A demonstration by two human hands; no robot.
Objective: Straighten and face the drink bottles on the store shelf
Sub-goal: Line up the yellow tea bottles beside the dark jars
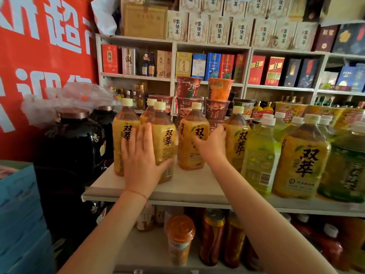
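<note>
Store shelf (189,186) up front, amber tea bottles lined along it, liquor boxes (219,30) stacked behind. Left hand (141,161) lies flat, fingers straight, against the second bottle (165,143), thumb under its lower right side. Right hand (212,144) reaches between the middle bottle (192,133) and its right neighbour (238,139), fingers curled round the middle one's right side.

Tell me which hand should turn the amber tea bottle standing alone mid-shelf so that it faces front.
Right, probably. The right hand already curls round that amber plastic tea bottle with the cream cap. The left hand lies flat against the yellow-labelled bottle further left.
</note>
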